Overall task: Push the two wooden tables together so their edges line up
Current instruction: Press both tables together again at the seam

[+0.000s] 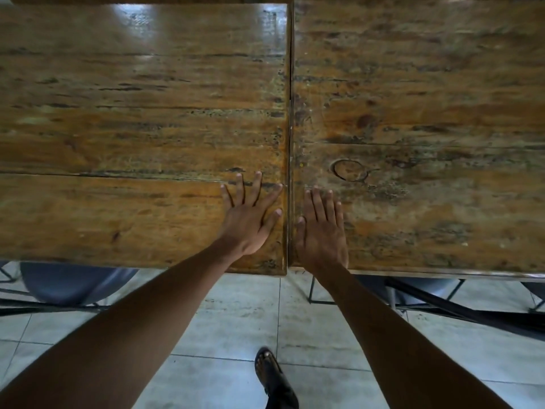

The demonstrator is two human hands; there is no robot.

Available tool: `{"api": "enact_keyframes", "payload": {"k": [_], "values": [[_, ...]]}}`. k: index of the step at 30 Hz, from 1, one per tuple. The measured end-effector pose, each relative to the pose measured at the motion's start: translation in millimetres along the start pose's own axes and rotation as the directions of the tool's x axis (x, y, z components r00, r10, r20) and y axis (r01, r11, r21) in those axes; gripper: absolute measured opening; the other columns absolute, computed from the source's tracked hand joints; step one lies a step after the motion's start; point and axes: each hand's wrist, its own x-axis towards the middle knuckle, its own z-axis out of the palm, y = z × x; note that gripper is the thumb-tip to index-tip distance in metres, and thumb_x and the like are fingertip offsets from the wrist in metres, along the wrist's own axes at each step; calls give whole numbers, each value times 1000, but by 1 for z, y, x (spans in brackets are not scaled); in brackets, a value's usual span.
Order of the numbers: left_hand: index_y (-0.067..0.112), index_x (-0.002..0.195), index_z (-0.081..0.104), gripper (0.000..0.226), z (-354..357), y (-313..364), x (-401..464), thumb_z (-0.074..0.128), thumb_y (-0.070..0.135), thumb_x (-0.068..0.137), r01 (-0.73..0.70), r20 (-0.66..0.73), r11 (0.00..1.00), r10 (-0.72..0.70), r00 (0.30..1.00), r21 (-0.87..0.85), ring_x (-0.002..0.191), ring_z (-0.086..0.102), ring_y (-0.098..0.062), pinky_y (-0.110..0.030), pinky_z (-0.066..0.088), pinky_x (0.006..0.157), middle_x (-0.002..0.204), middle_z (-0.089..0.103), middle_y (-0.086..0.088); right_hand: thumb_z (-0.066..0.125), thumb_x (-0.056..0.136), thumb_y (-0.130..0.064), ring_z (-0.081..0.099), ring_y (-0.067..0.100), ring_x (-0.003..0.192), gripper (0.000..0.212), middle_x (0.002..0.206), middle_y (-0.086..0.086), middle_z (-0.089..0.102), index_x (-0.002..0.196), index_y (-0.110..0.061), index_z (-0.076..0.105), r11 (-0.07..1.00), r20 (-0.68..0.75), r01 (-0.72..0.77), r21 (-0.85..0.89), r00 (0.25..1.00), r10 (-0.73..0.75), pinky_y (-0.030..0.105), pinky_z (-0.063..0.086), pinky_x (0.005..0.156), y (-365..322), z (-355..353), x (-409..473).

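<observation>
Left hand [249, 222]: laid flat on the left table [132, 113], fingers spread wide, nothing held.
Right hand [323, 231]: pressed flat on the right table [427, 98], fingers kept close together, nothing gripped.
Seam [290, 128]: a thin dark line is seen between the thumbs, running away past the fingertips; the tables appear to touch.
Near edges: below the wrists, seemingly slightly offset.
Chair [73, 284]: tucked under the left table.

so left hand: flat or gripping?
Flat. Left hand lies palm-down on the left table, fingers spread, beside the seam.
</observation>
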Motion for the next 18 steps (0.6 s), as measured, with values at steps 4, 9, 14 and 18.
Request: {"api": "enact_keyframes", "payload": {"k": [4, 9, 14, 18], "values": [[46, 157, 8, 57, -2, -3, 14, 14, 62, 102, 0, -3, 1000, 0, 1000, -3, 151, -19, -42, -71, -10, 115, 170, -9, -4, 19, 103, -33, -2, 28, 154, 59, 167, 8, 9, 157, -13, 11, 1000, -1, 8, 13, 1000, -8, 48, 5, 125, 1, 0, -1], [46, 157, 7, 57, 0, -2, 17, 14, 61, 102, 5, 15, 1000, -5, 1000, 18, 151, -19, -42, -71, -10, 115, 170, -10, -4, 19, 103, -33, -1, 29, 154, 58, 167, 9, 9, 157, -12, 12, 1000, -7, 20, 20, 1000, -20, 48, 4, 125, 2, 0, 0], [45, 156, -6, 61, -14, 2, 19, 9, 63, 100, 39, 154, 997, -49, 987, 65, 148, -26, -44, -72, -12, 113, 167, -21, -6, 16, 100, -33, 7, 36, 153, 61, 166, 14, 14, 156, -8, 16, 1000, 80, 26, 9, 996, -27, 51, 7, 124, -2, -9, 1], [37, 157, -7, 67, -42, 14, 6, 19, 61, 101, -17, 290, 996, -10, 957, 91, 145, -28, -49, -73, -14, 113, 166, -21, -7, 22, 102, -33, -5, 37, 153, 64, 167, 13, -1, 157, -10, -2, 985, 307, 51, -163, 952, 1, 57, 0, 122, -8, -34, 12]]}}
